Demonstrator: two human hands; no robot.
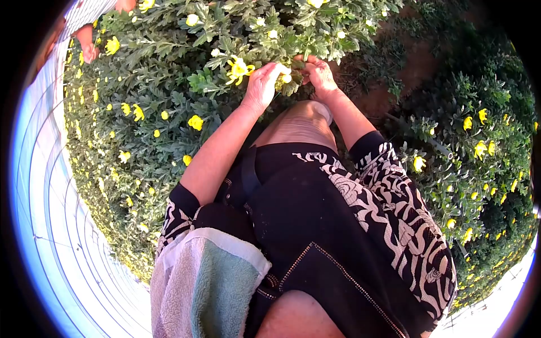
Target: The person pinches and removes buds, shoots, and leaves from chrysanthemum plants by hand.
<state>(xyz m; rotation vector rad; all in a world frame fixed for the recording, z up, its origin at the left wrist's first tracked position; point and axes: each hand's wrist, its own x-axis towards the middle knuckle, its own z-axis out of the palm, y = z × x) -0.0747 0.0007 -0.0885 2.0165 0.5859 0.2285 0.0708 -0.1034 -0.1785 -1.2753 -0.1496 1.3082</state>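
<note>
Near the top centre, my left hand (264, 84) is closed at a yellow-white flower bud (286, 75) among leafy stems. Its fingertips meet the bud, with an open yellow flower (239, 70) just to its left. My right hand (318, 74) sits a little to the right, its fingers bent in at the edge of the green plants (293, 39). What those fingers hold, if anything, is hidden by leaves and shadow.
Another person's hand (89, 49) shows at the upper left. Flowering plants (169, 107) fill the left, and more (479, 169) stand at the right beyond a strip of dark soil (420, 65). A green and white towel (220, 281) hangs at my left side.
</note>
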